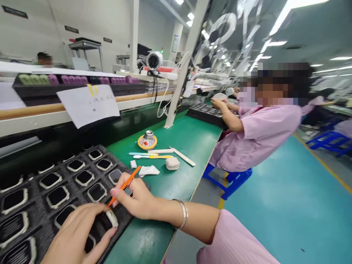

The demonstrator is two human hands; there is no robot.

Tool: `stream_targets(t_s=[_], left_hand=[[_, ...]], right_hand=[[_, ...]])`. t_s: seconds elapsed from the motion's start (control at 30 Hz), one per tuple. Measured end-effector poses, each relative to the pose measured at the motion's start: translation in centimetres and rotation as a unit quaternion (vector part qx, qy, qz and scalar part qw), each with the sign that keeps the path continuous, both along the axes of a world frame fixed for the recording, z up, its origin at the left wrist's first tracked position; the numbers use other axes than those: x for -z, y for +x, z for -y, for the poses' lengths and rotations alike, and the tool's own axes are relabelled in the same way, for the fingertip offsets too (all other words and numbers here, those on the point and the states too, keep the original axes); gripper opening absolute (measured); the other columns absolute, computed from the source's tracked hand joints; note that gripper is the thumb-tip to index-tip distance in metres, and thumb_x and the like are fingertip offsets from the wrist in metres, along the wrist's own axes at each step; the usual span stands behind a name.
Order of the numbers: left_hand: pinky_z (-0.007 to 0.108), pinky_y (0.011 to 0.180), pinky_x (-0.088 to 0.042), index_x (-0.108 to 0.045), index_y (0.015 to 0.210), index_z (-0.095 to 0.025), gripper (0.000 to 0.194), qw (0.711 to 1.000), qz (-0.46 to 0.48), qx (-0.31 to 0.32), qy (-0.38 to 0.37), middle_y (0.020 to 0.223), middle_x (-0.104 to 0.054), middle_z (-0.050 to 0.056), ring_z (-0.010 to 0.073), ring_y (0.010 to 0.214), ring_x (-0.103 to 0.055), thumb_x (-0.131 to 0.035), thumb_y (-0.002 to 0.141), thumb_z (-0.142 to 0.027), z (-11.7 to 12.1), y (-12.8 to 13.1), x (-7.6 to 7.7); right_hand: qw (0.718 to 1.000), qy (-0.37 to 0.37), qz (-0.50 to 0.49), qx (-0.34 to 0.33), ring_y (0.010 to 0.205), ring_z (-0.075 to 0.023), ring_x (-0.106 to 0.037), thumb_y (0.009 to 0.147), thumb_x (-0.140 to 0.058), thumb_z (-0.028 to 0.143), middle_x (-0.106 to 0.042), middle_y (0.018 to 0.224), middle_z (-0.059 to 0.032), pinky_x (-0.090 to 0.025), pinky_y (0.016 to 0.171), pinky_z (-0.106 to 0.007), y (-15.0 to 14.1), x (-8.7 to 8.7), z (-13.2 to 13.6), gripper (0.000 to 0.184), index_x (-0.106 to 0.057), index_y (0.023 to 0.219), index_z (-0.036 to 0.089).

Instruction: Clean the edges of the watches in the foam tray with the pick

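A black foam tray (35, 205) at the lower left holds rows of watch cases (56, 196) with pale metal frames and dark faces. My left hand (79, 231) reaches over the tray's near right part, its thumb and fingers closed round one watch case (112, 219) that is tilted up. In my right hand (136, 196) is a thin orange stick (126, 184), gripped like a pen. The stick's lower tip points down at the edge of the held case, beside my left fingertips; whether it touches I cannot tell.
On the green bench (192, 134) lie a yellow-rimmed dispenser (147, 140), a utility knife (183, 157), toothbrushes (154, 157), a white cloth (149, 171) and stacked pads (172, 163). A co-worker (258, 135) sits at the right on a blue stool (231, 181), beside another tray (206, 111).
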State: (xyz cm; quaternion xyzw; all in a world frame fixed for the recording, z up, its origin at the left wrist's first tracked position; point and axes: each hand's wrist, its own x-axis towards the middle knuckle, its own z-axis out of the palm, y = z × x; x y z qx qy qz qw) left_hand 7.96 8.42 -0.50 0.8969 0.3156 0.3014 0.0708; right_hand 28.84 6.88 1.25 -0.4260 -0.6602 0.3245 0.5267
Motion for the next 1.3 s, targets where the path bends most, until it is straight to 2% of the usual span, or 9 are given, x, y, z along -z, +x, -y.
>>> stream_targets(t_s=[0.17, 0.3, 0.47, 0.73, 0.87, 1.0, 1.1, 1.2, 1.3], left_hand=[[0.041, 0.089, -0.059, -0.049, 0.122, -0.026, 0.045, 0.994, -0.009, -0.025, -0.102, 0.111, -0.068, 0.004, 0.0238, 0.102, -0.068, -0.072, 0.084, -0.034, 1.3, 0.7, -2.0], [0.044, 0.094, -0.055, -0.05, 0.123, -0.022, 0.05, 0.982, -0.011, -0.017, -0.187, 0.114, -0.065, 0.007, 0.025, 0.109, -0.063, -0.075, 0.081, -0.028, 1.4, 0.7, -2.6], [0.045, 0.095, -0.053, -0.052, 0.121, -0.02, 0.048, 0.974, 0.001, -0.007, -0.226, 0.112, -0.064, 0.008, 0.0257, 0.109, -0.06, -0.076, 0.081, -0.028, 1.6, 0.7, -2.9], [0.045, 0.093, -0.053, -0.055, 0.115, -0.021, 0.036, 0.979, -0.014, 0.01, -0.201, 0.11, -0.064, 0.006, 0.0243, 0.106, -0.059, -0.072, 0.085, -0.029, 1.5, 0.5, -3.0], [0.052, 0.102, -0.049, -0.059, 0.11, -0.019, 0.029, 0.986, -0.053, 0.003, -0.159, 0.117, -0.062, 0.011, 0.0288, 0.117, -0.055, -0.067, 0.089, -0.038, 1.3, 0.8, -3.8], [0.054, 0.111, -0.042, -0.062, 0.115, -0.017, 0.034, 0.992, -0.074, 0.006, -0.101, 0.129, -0.058, 0.015, 0.0316, 0.127, -0.05, -0.065, 0.09, -0.039, 0.2, 3.2, -4.7], [0.053, 0.115, -0.04, -0.067, 0.114, -0.018, 0.033, 0.99, -0.094, 0.045, -0.091, 0.136, -0.055, 0.016, 0.0329, 0.133, -0.047, -0.064, 0.091, -0.041, -0.8, 5.8, -4.4], [0.057, 0.117, -0.036, -0.071, 0.112, -0.018, 0.035, 0.989, -0.107, 0.057, -0.082, 0.142, -0.051, 0.017, 0.0368, 0.139, -0.042, -0.064, 0.091, -0.044, -1.3, 7.4, -3.7], [0.059, 0.115, -0.039, -0.07, 0.113, -0.021, 0.029, 0.993, -0.091, 0.043, -0.066, 0.139, -0.055, 0.015, 0.0358, 0.137, -0.045, -0.063, 0.091, -0.039, -1.2, 7.1, -3.1]], right_hand=[[1.0, -0.018, -0.001, -0.013, 0.062, -0.0139, -0.06, 0.099, -0.051, 0.032, -0.059, 0.064, 0.0029, -0.047, 0.067, -0.028, -0.2, 0.1, 0.5, 0.022, -0.049, 0.078, 0.023], [0.999, -0.026, 0.018, -0.031, 0.061, -0.0128, -0.058, 0.099, -0.053, 0.027, -0.058, 0.065, 0.0031, -0.043, 0.064, -0.027, -0.3, 0.4, 0.6, 0.022, -0.051, 0.078, 0.022], [0.999, -0.016, 0.041, -0.025, 0.064, -0.0126, -0.058, 0.1, -0.052, 0.025, -0.059, 0.07, 0.0026, -0.043, 0.065, -0.027, -0.3, 0.8, 0.7, 0.02, -0.052, 0.08, 0.022], [0.996, 0.01, 0.073, -0.044, 0.066, -0.0137, -0.057, 0.098, -0.053, 0.022, -0.057, 0.071, 0.0006, -0.044, 0.064, -0.028, -0.4, -0.1, 0.6, 0.022, -0.055, 0.075, 0.021], [0.997, 0.012, 0.051, -0.048, 0.066, -0.0148, -0.057, 0.095, -0.059, 0.028, -0.059, 0.071, -0.0004, -0.044, 0.065, -0.029, -0.1, -0.7, 0.4, 0.024, -0.057, 0.072, 0.021], [0.998, 0.004, -0.053, 0.016, 0.061, -0.0133, -0.057, 0.1, -0.053, 0.038, -0.057, 0.066, 0.003, -0.046, 0.064, -0.028, 1.2, -1.0, -0.8, 0.027, -0.05, 0.078, 0.023], [0.988, 0.001, -0.132, 0.076, 0.058, -0.0125, -0.055, 0.099, -0.052, 0.048, -0.056, 0.064, 0.0052, -0.047, 0.063, -0.027, 2.2, -1.2, -1.9, 0.03, -0.045, 0.082, 0.025], [0.984, -0.01, -0.154, 0.089, 0.057, -0.0126, -0.055, 0.094, -0.057, 0.055, -0.056, 0.063, 0.0046, -0.047, 0.061, -0.027, 2.3, -1.2, -2.4, 0.035, -0.046, 0.08, 0.024], [0.985, -0.02, -0.152, 0.082, 0.058, -0.0126, -0.055, 0.093, -0.059, 0.054, -0.058, 0.063, 0.0037, -0.048, 0.061, -0.027, 1.9, -1.0, -2.5, 0.035, -0.049, 0.081, 0.023]])
